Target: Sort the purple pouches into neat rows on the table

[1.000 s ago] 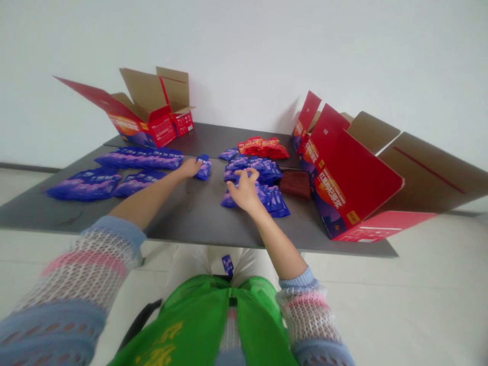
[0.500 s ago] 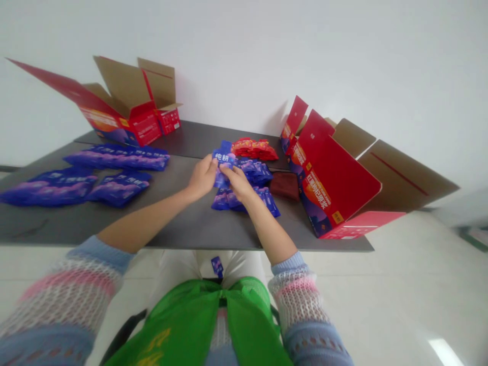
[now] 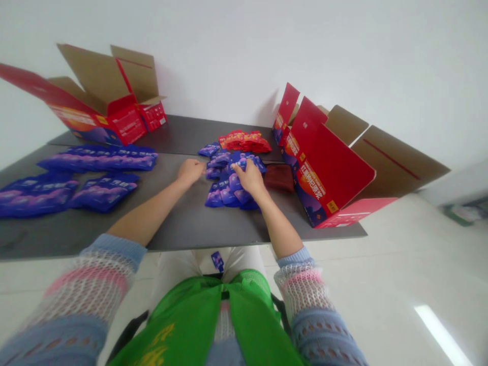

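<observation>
My right hand (image 3: 250, 179) is closed on a blue-purple sachet (image 3: 237, 161) with white lettering, thumb on its face. It is over a loose pile of similar sachets (image 3: 215, 194) on the grey table. Left of the pile, my left hand (image 3: 191, 172) is low over the tabletop, its fingers curled together and their tips close to the pile's edge. I see nothing in it. One blue sachet (image 3: 209, 149) lies flat at the back of the pile, and a heap of red sachets (image 3: 244, 141) sits just behind.
Rows of blue sachets (image 3: 99, 158) lie at the left of the table (image 3: 171, 223). An open red carton (image 3: 127, 124) stands at the back left, and open red cartons (image 3: 318, 175) at the right. A folded brown cloth (image 3: 279, 178) lies beside the pile.
Both hands were together on one raised sachet; now they are apart. My left hand has moved left, while my right hand is lower over the pile with a sachet.
</observation>
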The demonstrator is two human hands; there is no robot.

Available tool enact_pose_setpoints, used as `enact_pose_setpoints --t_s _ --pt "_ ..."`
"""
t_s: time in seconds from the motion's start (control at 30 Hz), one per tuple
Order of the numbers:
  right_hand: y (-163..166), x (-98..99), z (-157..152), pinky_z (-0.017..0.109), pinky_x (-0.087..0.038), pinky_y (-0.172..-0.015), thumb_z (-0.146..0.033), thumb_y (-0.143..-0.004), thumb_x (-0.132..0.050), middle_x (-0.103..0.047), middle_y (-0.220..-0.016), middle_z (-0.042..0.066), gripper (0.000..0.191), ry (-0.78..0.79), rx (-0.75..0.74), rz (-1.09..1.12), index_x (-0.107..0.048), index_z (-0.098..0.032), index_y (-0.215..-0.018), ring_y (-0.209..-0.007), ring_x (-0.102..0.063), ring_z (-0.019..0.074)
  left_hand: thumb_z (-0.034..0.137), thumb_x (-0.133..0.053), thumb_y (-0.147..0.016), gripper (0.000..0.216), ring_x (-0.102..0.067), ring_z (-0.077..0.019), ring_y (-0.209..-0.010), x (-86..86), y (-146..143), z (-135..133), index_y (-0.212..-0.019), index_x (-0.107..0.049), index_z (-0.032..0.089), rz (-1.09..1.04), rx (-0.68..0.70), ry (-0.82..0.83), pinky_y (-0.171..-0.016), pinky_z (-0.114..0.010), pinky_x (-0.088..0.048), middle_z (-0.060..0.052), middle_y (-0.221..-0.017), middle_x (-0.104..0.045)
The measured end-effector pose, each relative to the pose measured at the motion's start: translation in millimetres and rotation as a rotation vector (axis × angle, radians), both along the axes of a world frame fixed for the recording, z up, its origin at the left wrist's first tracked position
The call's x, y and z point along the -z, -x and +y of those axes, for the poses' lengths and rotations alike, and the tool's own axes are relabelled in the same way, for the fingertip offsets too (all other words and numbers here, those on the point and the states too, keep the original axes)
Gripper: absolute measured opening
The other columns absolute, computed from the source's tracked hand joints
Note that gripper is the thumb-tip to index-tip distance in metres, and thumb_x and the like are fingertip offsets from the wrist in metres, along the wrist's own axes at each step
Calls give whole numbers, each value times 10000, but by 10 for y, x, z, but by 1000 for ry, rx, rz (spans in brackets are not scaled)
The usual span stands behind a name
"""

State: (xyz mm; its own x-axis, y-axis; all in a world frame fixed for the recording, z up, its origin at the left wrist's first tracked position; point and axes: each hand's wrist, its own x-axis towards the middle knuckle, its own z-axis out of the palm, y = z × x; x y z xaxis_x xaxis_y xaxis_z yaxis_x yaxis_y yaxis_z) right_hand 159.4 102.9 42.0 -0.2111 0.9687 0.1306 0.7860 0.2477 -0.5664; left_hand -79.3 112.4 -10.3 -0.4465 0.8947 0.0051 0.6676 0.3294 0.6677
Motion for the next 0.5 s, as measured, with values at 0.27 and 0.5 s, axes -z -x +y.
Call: enact_pose_setpoints --t_s 0.27,0.5 --pt "-314 68 22 374 -531 -951 -610 -880 -762 -720 -1314 214 679 172 -137 -175 -633 -95 -1304 -1197 -701 340 377 -508 -925 359 -719 -366 -1049 186 -666 -341 -1051 -795 201 303 65 -3 -885 -443 -557 -153 -1062 -788" --pt "-152 144 -205 439 -541 -975 -639 -818 -814 -725 -1258 229 681 86 -28 -349 -690 -119 -1239 -1186 -693 367 432 -441 -975 443 -727 -379 -1052 293 -735 -358 -1059 -793 179 382 108 35 -868 -463 -558 -187 -1051 -784"
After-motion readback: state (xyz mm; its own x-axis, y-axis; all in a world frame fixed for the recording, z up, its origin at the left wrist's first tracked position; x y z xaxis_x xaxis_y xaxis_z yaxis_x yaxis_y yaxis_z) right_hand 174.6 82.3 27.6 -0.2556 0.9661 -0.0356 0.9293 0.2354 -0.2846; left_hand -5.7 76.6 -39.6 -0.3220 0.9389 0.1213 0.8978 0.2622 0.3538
